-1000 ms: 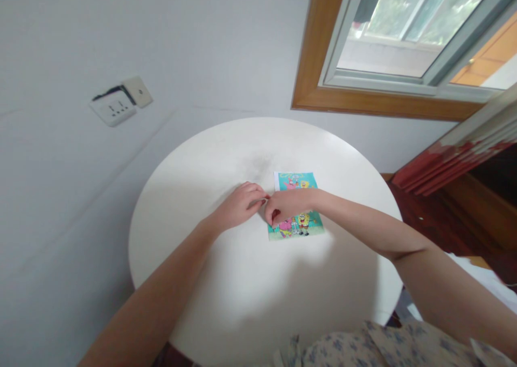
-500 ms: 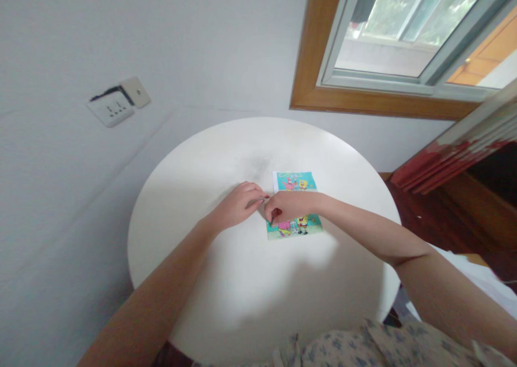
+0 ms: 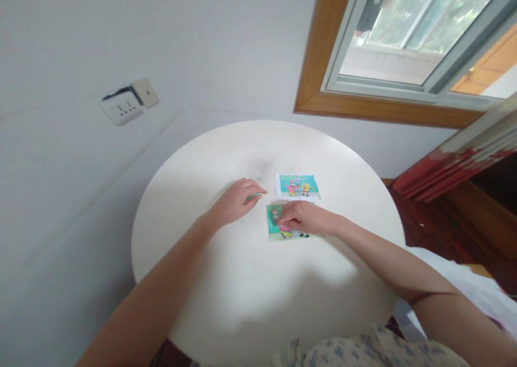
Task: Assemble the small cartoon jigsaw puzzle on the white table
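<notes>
"Two cartoon cards, both on the tabletop [image 3: 230,297]. Positions?"

"Upper card [image 3: 299,187] lay flat, picture up, farther from the person: pink figure and yellow figure on blue, white strip down its left edge. Lower card [image 3: 285,233] lay just nearer the person, greener, partly covered."

"Touching each other?"

"Apart at the left, a thin strip of white between them. Toward the right, the hand blocked the view of the join."

"Which hand?"

"Right hand [image 3: 305,218]. It lay across the top of the lower card, fingers bent and drawn together, tips down on the picture's left half. Dark green patch just by the tips; could not tell whether it was printed or a loose bit, nor whether anything was pinched."

"And the left hand [image 3: 241,199]?"

"Left of both cards, clear of them, low over the tabletop. Fingers together, pointing toward the cards, thumb close beneath. A greenish sliver showed between thumb and fingers; too small to say what it was or whether it was gripped."

"Surroundings?"

"Grey smudge [image 3: 260,165] on the tabletop beyond the left hand. Socket [image 3: 123,108] on the wall at left, window [image 3: 388,60] at upper right, red-and-white curtain [image 3: 430,176] below it."
</notes>
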{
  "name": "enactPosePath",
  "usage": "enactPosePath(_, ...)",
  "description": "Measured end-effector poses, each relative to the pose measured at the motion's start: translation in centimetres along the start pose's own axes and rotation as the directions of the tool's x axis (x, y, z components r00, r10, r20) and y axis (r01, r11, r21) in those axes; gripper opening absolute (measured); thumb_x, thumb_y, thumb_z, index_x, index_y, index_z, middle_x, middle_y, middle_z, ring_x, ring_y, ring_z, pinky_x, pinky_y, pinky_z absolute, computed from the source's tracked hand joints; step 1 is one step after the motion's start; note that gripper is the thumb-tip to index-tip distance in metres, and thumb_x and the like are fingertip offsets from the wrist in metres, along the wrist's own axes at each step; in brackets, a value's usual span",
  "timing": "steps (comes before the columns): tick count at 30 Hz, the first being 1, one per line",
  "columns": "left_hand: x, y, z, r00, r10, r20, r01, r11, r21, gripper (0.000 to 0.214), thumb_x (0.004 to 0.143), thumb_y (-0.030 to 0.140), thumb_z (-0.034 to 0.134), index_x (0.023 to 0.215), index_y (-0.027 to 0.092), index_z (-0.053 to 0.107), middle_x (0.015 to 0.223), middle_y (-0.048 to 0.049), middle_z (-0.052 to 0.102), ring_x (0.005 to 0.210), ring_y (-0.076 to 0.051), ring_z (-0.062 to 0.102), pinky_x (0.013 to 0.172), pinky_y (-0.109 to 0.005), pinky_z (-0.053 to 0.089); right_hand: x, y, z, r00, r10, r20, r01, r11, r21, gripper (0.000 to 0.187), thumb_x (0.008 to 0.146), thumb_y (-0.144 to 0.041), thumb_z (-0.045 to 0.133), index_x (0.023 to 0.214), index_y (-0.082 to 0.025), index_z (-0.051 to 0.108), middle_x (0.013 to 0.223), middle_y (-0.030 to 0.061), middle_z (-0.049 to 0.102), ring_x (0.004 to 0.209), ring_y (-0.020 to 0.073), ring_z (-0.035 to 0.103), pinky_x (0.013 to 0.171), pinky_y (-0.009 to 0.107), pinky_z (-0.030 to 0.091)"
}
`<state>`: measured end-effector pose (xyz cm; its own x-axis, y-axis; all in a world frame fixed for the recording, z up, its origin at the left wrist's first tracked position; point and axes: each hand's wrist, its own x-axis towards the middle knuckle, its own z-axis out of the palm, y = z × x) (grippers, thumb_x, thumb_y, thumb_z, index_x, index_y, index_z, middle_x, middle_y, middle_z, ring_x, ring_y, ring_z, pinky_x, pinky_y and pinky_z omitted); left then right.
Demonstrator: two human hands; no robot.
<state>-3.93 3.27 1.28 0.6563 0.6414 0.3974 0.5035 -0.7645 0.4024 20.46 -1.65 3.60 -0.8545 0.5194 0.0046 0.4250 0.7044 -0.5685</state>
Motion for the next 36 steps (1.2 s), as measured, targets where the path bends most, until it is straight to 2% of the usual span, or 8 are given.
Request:
enactPosePath(6,-0.1,-1.6,-0.4,0.986,-0.104,-0.129,0.118,0.987,0.107,0.025,0.091,0.018,0.046,0.104,0.019,0.067,0.098,-0.0058,0.069,0.093,-0.022,0.059,0.088,-0.037,0.043,0.0,0.0,0.0,1.000,0.014,-0.015,-0.015,0.999,-0.047,0.025,0.090,-0.010,0.046,0.070,-0.016,0.061,0.070,0.0007,0.056,0.071,0.0127,0.051,0.068,0.022,0.035)
enactPosePath(10,-0.2,-2.6,-0.7,0.928,-0.222,-0.301,0.270,0.954,0.130,0.027,0.089,0.014,0.043,0.100,0.018,0.067,0.094,-0.0058,0.069,0.091,-0.022,0.060,0.088,-0.037,0.043,0.0,-0.5,0.2,0.999,0.047,-0.016,-0.048,0.995,-0.091,0.026,0.088,-0.007,0.046,0.067,-0.016,0.058,0.069,0.0009,0.056,0.071,0.0130,0.052,0.069,0.022,0.036)
enactPosePath(13,-0.4,-3.0,-0.7,0.897,-0.265,-0.354,0.313,0.946,0.084,0.027,0.088,0.013,0.043,0.099,0.018,0.067,0.090,-0.0052,0.070,0.089,-0.021,0.061,0.087,-0.037,0.044,-0.1,-0.8,0.2,0.998,0.058,-0.007,-0.058,0.993,-0.107,0.025,0.088,-0.007,0.047,0.068,-0.016,0.060,0.071,0.0019,0.058,0.073,0.0139,0.054,0.070,0.023,0.037)
enactPosePath(17,-0.5,-3.4,-0.6,0.880,-0.292,-0.375,0.341,0.938,0.069,0.027,0.086,0.012,0.043,0.098,0.019,0.067,0.090,-0.0047,0.070,0.089,-0.021,0.060,0.087,-0.037,0.044,1.1,-0.7,-0.2,0.991,0.072,-0.116,-0.085,0.991,-0.107,0.023,0.090,-0.010,0.046,0.082,-0.016,0.067,0.080,0.0038,0.063,0.078,0.0143,0.058,0.073,0.023,0.041)
enactPosePath(21,-0.6,-3.7,-0.3,0.877,-0.295,-0.380,0.347,0.935,0.076,0.028,0.085,0.011,0.044,0.099,0.019,0.067,0.091,-0.0049,0.069,0.089,-0.021,0.060,0.088,-0.037,0.044,4.8,0.2,-0.4,0.954,0.149,-0.260,-0.198,0.964,-0.175,0.025,0.086,-0.010,0.052,0.103,-0.016,0.069,0.092,0.0068,0.065,0.083,0.0152,0.058,0.077,0.024,0.043)
enactPosePath(25,-0.8,-4.1,-0.1,0.876,-0.305,-0.374,0.356,0.932,0.073,0.028,0.085,0.010,0.045,0.099,0.020,0.067,0.092,-0.0046,0.069,0.091,-0.021,0.060,0.088,-0.037,0.045,8.4,1.0,0.0,0.955,0.155,-0.253,-0.229,0.927,-0.297,0.027,0.086,-0.017,0.057,0.110,-0.017,0.069,0.099,0.0100,0.062,0.096,0.0189,0.056,0.089,0.030,0.042)
enactPosePath(29,-1.0,-4.6,-0.1,0.862,-0.309,-0.401,0.367,0.927,0.075,0.028,0.084,0.009,0.046,0.099,0.020,0.067,0.093,-0.0048,0.068,0.092,-0.021,0.059,0.088,-0.037,0.045,10.0,1.5,0.4,0.946,0.223,-0.235,-0.298,0.885,-0.359,0.030,0.085,-0.023,0.059,0.114,-0.020,0.068,0.102,0.0109,0.059,0.100,0.0212,0.054,0.090,0.033,0.041)
enactPosePath(36,-1.0,-4.6,-0.2,0.861,-0.310,-0.403,0.365,0.928,0.067,0.029,0.084,0.009,0.045,0.100,0.020,0.066,0.095,-0.0043,0.068,0.093,-0.021,0.059,0.088,-0.038,0.045,11.3,2.2,0.4,0.946,0.260,-0.196,-0.302,0.926,-0.228,0.023,0.078,-0.018,0.066,0.099,-0.015,0.073,0.098,0.0113,0.063,0.096,0.0194,0.056,0.088,0.029,0.041)
